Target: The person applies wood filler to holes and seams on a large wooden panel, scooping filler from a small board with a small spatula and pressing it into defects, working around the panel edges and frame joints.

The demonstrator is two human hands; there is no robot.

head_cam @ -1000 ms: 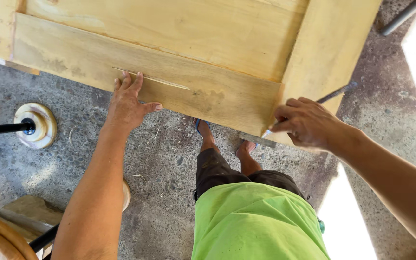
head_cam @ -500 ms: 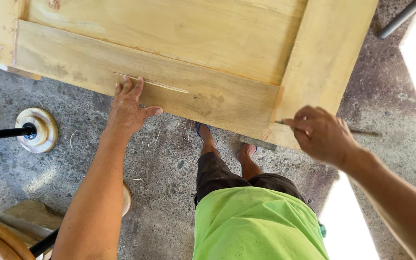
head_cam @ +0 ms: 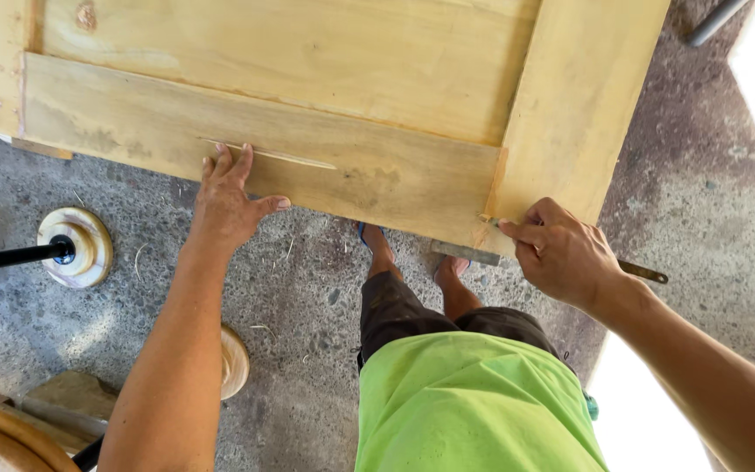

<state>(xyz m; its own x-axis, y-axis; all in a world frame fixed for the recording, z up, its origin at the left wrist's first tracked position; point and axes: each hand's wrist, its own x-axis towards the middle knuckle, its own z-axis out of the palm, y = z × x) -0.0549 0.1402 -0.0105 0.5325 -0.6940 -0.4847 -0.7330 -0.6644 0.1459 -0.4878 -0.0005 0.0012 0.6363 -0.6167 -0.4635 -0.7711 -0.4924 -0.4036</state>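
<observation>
Head view, looking down. Large pale wooden door frame (head_cam: 325,166) across the top half, bottom rail running from 9 to 3 o'clock, right stile (head_cam: 583,105) rising toward 1 o'clock.

Left hand (head_cam: 229,205) flat on the lower edge of the bottom rail, fingers spread and pointing to 12 o'clock, thumb out toward 3 o'clock; open palm pressing, nothing gripped. Thin light sliver or scratch line (head_cam: 273,156) on the rail just at the fingertips, running toward 3 o'clock.

Right hand (head_cam: 561,253) at the joint where rail meets stile, roughly 3 o'clock from the left hand and well apart from it. Fingers curled shut around a slim metal tool (head_cam: 644,273); tip at the joint corner, handle end sticking out past the wrist toward 4 o'clock. Tool kind not clear, mostly hidden by the hand.

Flat grey metal bar (head_cam: 465,253) under the frame edge, just at 9 o'clock of the right hand.

Below, at 6 o'clock: green shirt (head_cam: 474,402), dark shorts, bare feet in blue sandals (head_cam: 373,240) on speckled concrete floor (head_cam: 308,350). Round wooden disc on a black rod (head_cam: 76,247) at 9 o'clock. Second wooden disc (head_cam: 236,360) partly behind the left forearm.
</observation>
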